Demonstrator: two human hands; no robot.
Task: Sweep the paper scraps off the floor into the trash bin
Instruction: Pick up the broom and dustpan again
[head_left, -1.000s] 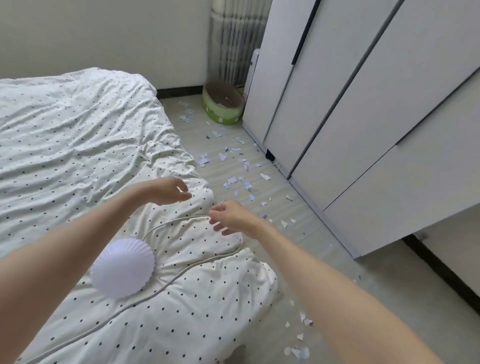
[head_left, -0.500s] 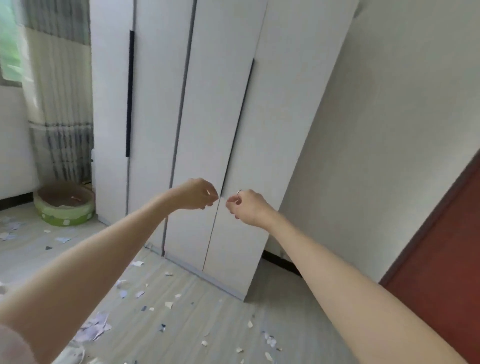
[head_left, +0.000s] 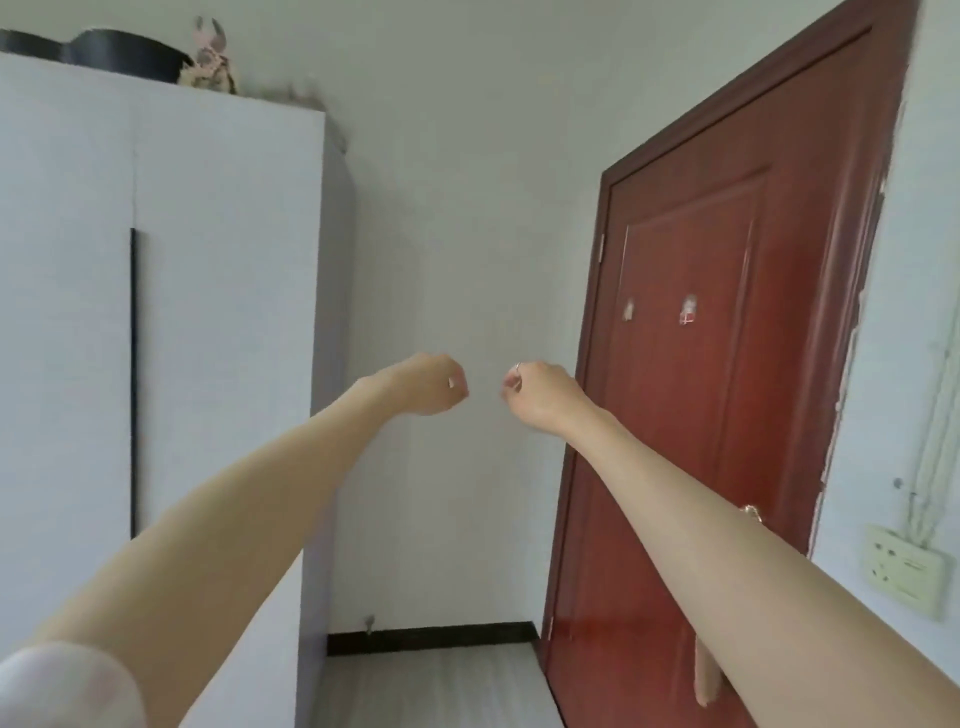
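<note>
1. The person is holding both arms out toward the wall between the wardrobe (head_left: 156, 312) and the door (head_left: 727, 364).
2. The left hand (head_left: 426, 384) is curling its fingers into a loose fist and gripping nothing; the right hand (head_left: 540, 392), wearing a ring, is doing the same, its fingertips facing away.
3. No scraps, broom or bin are showing; only a bare strip of floor (head_left: 431, 686) by the door is appearing.
4. Judging by the task, paper scraps are going to be light, limp and quick to scatter, so slow, low broom strokes would suit them better than pinching.
5. The view is blurring slightly, and the dark items on top of the wardrobe are staying unclear.
</note>
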